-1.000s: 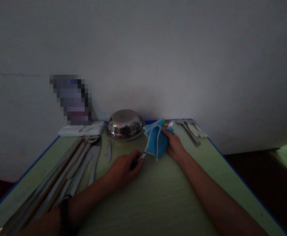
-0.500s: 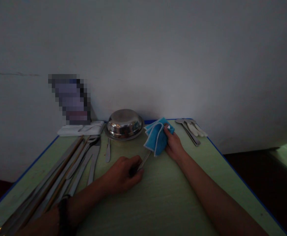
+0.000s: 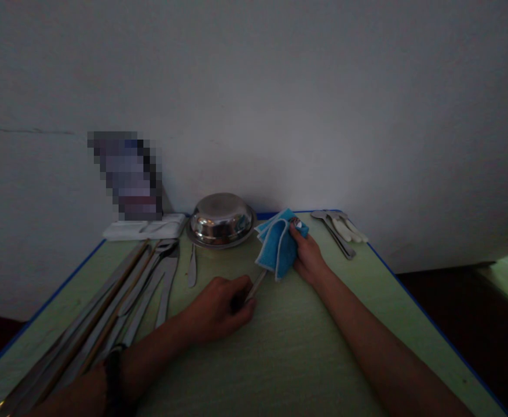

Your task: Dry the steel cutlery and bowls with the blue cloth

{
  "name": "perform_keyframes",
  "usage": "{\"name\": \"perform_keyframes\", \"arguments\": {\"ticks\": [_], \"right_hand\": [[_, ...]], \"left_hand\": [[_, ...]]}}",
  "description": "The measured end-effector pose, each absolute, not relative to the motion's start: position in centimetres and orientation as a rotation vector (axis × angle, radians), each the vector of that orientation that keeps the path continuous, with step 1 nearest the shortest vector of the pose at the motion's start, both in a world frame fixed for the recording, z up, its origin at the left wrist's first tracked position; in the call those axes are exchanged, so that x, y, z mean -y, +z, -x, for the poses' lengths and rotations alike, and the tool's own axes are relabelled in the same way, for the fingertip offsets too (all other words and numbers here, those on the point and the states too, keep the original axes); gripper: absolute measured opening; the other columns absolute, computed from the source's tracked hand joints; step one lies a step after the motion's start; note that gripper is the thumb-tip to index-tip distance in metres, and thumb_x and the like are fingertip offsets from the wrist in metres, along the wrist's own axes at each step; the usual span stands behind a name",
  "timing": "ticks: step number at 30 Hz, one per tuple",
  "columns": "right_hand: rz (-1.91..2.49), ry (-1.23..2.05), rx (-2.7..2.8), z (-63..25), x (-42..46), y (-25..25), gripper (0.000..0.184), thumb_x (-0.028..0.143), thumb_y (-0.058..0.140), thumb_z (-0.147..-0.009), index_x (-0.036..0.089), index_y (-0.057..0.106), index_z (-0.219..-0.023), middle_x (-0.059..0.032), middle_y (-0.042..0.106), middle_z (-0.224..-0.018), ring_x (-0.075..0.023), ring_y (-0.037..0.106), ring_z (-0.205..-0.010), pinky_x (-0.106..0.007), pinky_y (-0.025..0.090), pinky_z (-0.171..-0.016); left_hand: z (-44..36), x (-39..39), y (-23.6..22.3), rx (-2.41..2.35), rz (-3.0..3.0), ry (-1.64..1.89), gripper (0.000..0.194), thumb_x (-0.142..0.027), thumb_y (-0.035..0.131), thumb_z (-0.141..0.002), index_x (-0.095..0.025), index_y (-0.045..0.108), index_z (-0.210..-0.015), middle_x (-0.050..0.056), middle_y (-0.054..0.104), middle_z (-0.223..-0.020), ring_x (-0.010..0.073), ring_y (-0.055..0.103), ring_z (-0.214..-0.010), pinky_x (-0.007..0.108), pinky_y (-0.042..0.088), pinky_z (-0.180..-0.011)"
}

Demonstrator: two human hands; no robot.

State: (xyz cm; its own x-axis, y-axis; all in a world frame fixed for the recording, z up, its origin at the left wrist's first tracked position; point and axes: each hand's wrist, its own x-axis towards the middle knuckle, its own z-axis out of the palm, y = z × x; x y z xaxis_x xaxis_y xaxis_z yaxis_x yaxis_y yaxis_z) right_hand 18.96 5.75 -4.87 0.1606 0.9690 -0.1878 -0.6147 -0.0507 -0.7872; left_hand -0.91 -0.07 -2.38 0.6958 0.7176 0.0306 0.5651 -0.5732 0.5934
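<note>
Above the middle of the table, my left hand [image 3: 223, 307] is closed on the handle of a slim metal utensil [image 3: 259, 284]. The utensil slants up and to the right, and its far end is hidden inside a folded blue cloth [image 3: 275, 243] with pale edges, so I cannot tell its kind. My right hand [image 3: 308, 252] pinches the cloth from the right, its thumb on top, wrapped about the utensil. Just behind the cloth, to its left, sits an upturned shiny metal bowl [image 3: 221, 220].
Long metal utensils [image 3: 127, 307], some with wooden handles, lie along the table's left side. A small knife [image 3: 192, 269] rests before the bowl. Spoons and white-handled cutlery [image 3: 344, 229] lie at back right. A blurred-out upright panel [image 3: 127, 176] stands behind a white folded cloth [image 3: 143, 227].
Both hands stay almost in place. The lower edge of the blue cloth has shifted slightly downward along the utensil.
</note>
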Motion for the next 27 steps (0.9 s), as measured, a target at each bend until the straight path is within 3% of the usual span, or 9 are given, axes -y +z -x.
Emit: {"name": "perform_keyframes", "arguments": {"ticks": [27], "right_hand": [[0.917, 1.377, 0.521, -18.98, -5.80, -4.93, 0.022, 0.032, 0.066, -0.070, 0.019, 0.064, -0.087, -0.0008, 0.071, -0.075, -0.0175, 0.066, -0.080, -0.033, 0.052, -0.082]], "left_hand": [[0.91, 0.16, -2.35, -0.998, -2.361, 0.341, 0.015, -0.026, 0.042, -0.082, -0.017, 0.047, -0.071, -0.005, 0.043, -0.056, 0.0088, 0.043, -0.049, 0.021, 0.031, -0.048]]}}
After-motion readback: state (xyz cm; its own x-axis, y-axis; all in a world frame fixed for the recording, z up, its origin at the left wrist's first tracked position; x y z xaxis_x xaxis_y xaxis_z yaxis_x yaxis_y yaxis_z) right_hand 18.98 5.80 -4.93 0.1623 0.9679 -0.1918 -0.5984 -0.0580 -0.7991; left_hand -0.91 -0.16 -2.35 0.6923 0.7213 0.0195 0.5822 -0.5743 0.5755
